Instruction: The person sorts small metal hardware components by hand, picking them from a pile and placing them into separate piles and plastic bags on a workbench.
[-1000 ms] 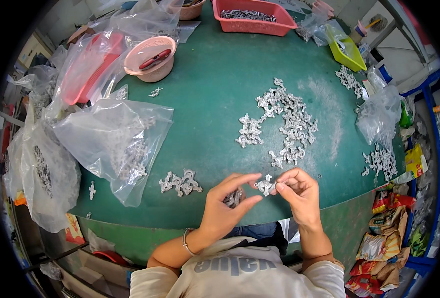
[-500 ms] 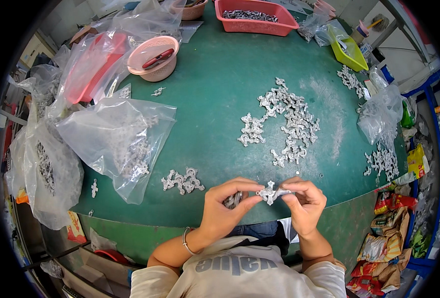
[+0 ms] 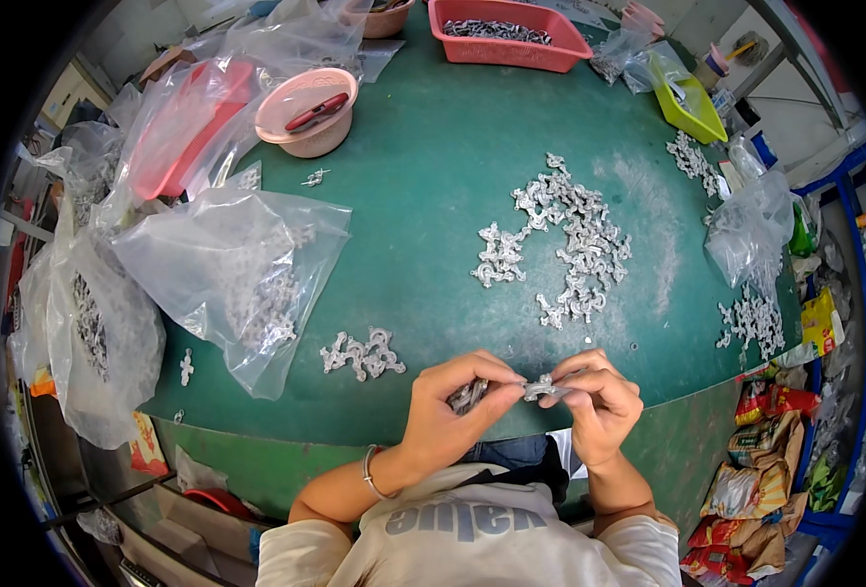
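Above the near part of the green table point(image 3: 413, 215) in the head view, we've got the grey metal piece point(image 3: 540, 388) tipped flatter than half a second ago, so its cross-shaped face is mostly lost. Our right hand point(image 3: 599, 406) pinches one end; our left hand point(image 3: 452, 406) curls around grey bits point(image 3: 468, 395), fingertips nearly together by the other. Fingers block some detail, and a plastic bag point(image 3: 227, 245) sits left of a loose pile point(image 3: 589, 240).

Bright, fairly even light over green tabletop point(image 3: 413, 225); shadows soft. Whitish glints on clear plastic bag point(image 3: 174, 245). Strong fisheye bend, tabletop's near edge bowed, corners black. Held metal part point(image 3: 538, 388) slightly soft, fine detail lost.
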